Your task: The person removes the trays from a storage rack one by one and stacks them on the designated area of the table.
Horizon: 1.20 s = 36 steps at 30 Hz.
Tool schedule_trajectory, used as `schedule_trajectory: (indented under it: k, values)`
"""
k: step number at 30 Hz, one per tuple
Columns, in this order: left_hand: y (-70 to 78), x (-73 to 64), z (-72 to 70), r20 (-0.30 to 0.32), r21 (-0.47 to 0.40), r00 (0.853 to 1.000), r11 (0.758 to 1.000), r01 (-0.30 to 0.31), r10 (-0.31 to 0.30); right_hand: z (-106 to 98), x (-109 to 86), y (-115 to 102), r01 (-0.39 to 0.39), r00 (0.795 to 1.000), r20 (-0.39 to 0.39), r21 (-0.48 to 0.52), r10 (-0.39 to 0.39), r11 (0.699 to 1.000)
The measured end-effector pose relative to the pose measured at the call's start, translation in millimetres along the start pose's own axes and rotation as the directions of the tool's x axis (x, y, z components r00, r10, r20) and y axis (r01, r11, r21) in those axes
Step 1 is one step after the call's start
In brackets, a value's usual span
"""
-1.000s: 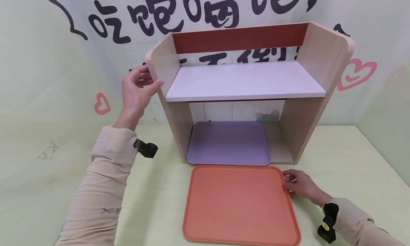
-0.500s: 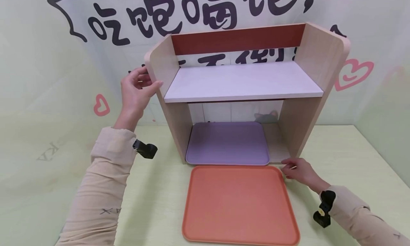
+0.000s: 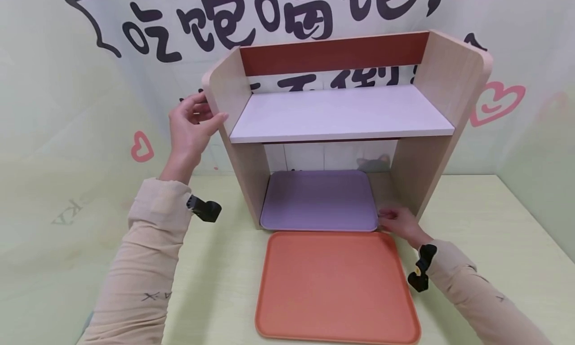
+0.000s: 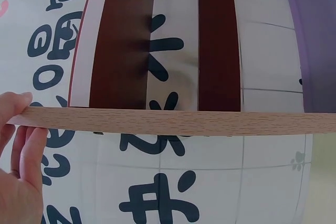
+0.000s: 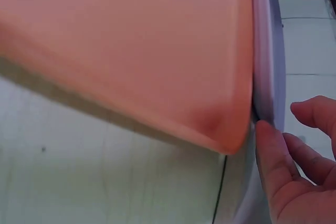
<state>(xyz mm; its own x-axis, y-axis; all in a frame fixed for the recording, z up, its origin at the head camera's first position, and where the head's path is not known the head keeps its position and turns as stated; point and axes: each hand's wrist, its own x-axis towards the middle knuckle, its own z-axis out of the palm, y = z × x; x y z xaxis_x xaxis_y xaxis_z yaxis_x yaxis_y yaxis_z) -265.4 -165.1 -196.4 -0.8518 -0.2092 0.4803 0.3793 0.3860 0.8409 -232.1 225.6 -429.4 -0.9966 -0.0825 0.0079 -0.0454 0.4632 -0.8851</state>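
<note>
Head view: your left hand is clamped on the left side panel of the wooden two-tier shelf unit, near its upper front edge. The purple tray lies flat in the lower compartment, close against the left side, with a strip of base bare to its right. Your right hand is at its right front corner. The orange tray lies on the table directly in front, its far edge just beside the purple one.

Left wrist view: thumb and fingers stand on opposite faces of the panel, so this grip is confirmed. Judged adequate for bracing; press steadily, without tilting the unit.

Right wrist view: your fingertips meet the purple tray's edge, with one digit apart from the others. Whether this grip has closed on the rim cannot be told. The orange tray's corner sits close to your fingers. The step in hand appears to be handling the purple tray by that corner. Recommended: seat the thumb and fingers squarely on the rim, apply force level with the base, and avoid catching the orange edge, which could shift or jam.
</note>
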Motion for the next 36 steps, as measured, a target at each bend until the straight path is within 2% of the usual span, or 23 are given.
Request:
schedule_trajectory:
  k: [11,17,22,36]
  values:
    - [-0.3,-1.2,-0.5,0.0,0.003,1.0,1.0,-0.01,0.01,12,6.1,2,-0.059,0.997,-0.044,-0.027,0.058,0.998]
    - [-0.8,-0.6,-0.7,-0.004,-0.004,1.0,1.0,-0.013,0.013,12,9.7,2,-0.098,0.995,-0.02,0.034,0.099,0.995]
    - [-0.4,0.2,-0.2,0.001,-0.009,1.0,1.0,0.0,0.0,10,9.4,1,-0.09,0.996,-0.003,0.083,0.09,0.992]
    - [-1.7,0.3,-1.1,0.006,-0.014,1.0,1.0,0.01,-0.01,7,0.0,1,-0.05,0.999,-0.009,-0.078,0.049,0.996]
